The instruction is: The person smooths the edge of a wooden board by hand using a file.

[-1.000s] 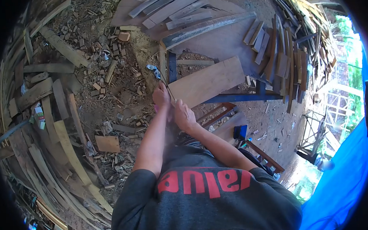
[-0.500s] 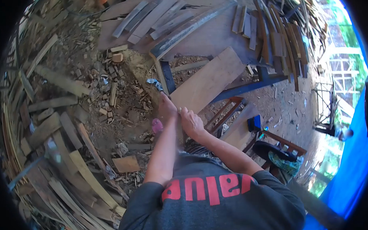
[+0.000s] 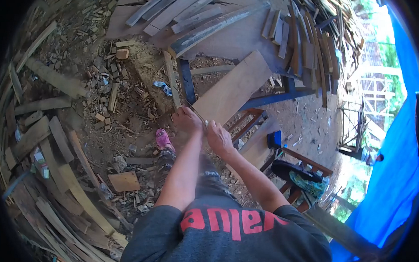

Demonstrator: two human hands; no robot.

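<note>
Both hands are held together in front of the body: the left hand [image 3: 186,119] is closed narrowly on a thin dark strand [image 3: 191,109], perhaps a wire or cord, which runs up from the fingers toward the blue bench frame [image 3: 187,81], while the right hand [image 3: 218,137] is curled just beside it, touching or nearly touching; whether the right hand grips the strand too cannot be told. Compared with a second ago, the view is swung and carried forward, and a pink sandal [image 3: 163,140] on the person's foot is now shown clearly on the dirt floor [image 3: 140,129], where earlier only a sliver of pink was seen beside the wrist. The hands are kept in the same pinched pose throughout, so the handling of the strand is judged to be carried on while a step is taken. To the left, scrap boards [image 3: 48,136] are scattered over the floor; ahead of the hands a wide pale plank [image 3: 233,91] is laid slanting across the blue frame, and to the right a blue tarpaulin [image 3: 386,180] is hung.
</note>
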